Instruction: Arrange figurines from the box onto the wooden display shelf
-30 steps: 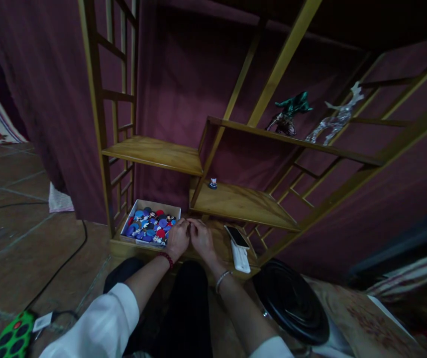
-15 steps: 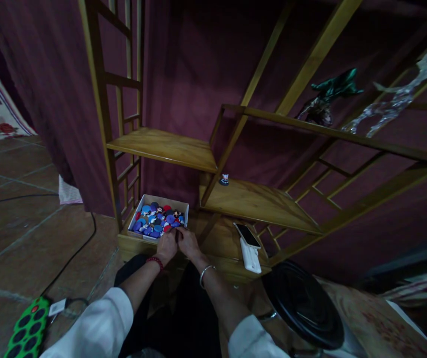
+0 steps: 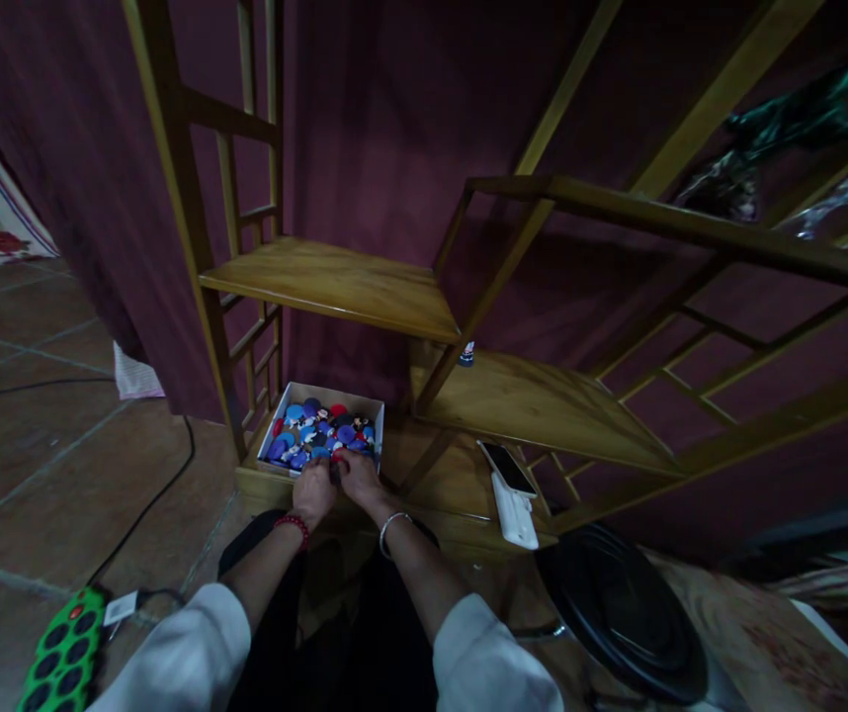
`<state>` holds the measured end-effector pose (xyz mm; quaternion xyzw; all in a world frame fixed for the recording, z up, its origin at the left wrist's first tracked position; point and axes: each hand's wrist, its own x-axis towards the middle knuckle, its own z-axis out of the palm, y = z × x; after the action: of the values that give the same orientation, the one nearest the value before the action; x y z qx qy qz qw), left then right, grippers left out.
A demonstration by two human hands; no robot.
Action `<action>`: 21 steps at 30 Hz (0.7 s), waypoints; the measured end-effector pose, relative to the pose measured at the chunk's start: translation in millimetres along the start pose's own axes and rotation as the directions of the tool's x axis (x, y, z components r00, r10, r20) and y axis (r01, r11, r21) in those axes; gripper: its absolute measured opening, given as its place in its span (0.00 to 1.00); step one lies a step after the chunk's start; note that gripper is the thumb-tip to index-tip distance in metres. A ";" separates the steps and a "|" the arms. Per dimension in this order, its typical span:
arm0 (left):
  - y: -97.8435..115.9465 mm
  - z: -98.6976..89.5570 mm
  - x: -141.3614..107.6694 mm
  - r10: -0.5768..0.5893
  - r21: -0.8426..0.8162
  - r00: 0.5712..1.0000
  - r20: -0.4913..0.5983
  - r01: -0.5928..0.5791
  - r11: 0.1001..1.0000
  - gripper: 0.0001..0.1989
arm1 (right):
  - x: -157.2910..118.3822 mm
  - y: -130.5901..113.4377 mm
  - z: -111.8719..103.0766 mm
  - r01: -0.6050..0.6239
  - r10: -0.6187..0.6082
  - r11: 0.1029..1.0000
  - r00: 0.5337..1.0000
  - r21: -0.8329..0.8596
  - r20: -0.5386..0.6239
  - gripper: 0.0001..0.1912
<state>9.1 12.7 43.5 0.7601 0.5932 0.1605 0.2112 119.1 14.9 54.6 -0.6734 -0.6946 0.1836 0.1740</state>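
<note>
A shallow white cardboard box (image 3: pixel 381 420) on the lowest shelf holds many small figurines (image 3: pixel 316 433) with round blue, purple, red and black bases. My left hand (image 3: pixel 314 488) and my right hand (image 3: pixel 359 478) meet at its near edge, fingertips closed together. Something small and dark seems to sit between them, but the fingers cover most of it. A bit of red shows at the right fingertips; I cannot tell whether it is held or lies in the box. A single small figurine (image 3: pixel 466 354) stands on the middle shelf to the right.
The wooden shelf unit (image 3: pixel 342 282) has stepped boards and lattice sides. A phone (image 3: pixel 509 469) leans on a white object (image 3: pixel 514 512) at the lower right. Beside my right arm is a black round lid (image 3: pixel 621 608). A green power strip (image 3: pixel 64 653) lies on the tiled floor.
Both hands have shifted slightly left along the box's near edge, still together. The view has moved closer to the shelves and turned a little.
</note>
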 end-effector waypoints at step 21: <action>-26.3 25.4 49.9 -0.446 -0.811 0.883 0.146 0.365 0.457 0.11 | 35.5 19.9 14.1 -0.144 0.144 0.989 0.990 -0.022 -0.014 0.15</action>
<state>12.0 63.2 7.9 0.4020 0.6215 0.3949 0.5443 128.5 50.6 32.3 -0.7248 -0.6452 0.1836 0.1570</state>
